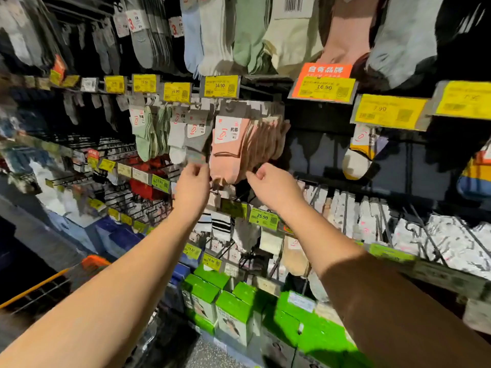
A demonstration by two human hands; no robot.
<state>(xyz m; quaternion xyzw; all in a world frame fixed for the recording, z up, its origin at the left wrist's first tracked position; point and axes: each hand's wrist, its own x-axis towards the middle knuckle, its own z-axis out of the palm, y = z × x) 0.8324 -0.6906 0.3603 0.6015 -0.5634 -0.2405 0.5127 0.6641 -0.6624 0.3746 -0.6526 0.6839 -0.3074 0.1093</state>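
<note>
Where the sock wall fills the view, a bunch of pink socks [228,155] hangs in several packs from a peg just below the yellow 16.90 price tag [220,86], with grey socks [195,140] touching its left side. Each pack carries a white paper label [227,130] near the cuff. The left hand [192,179] sits at the lower left corner of the front pack, fingers curled and fingertips drawn together. The right hand [268,181] is at the lower right, under the toes of the rear packs, fingers likewise curled. Blur hides whether cloth is actually pinched in either hand, so that cannot be told. The socks should be very light, soft and limp: taken by the toe they will fold and swing rather than lift, and a pull downward would only strain the card header on the peg. A firmer hold is likely up at the stiff labelled cuff, from which one pack can be slid forward off the peg's end. The packs lie close together, so separating the front one with a thumb first seems wise. Green boxes [233,309] stand on the shelf well below.
</note>
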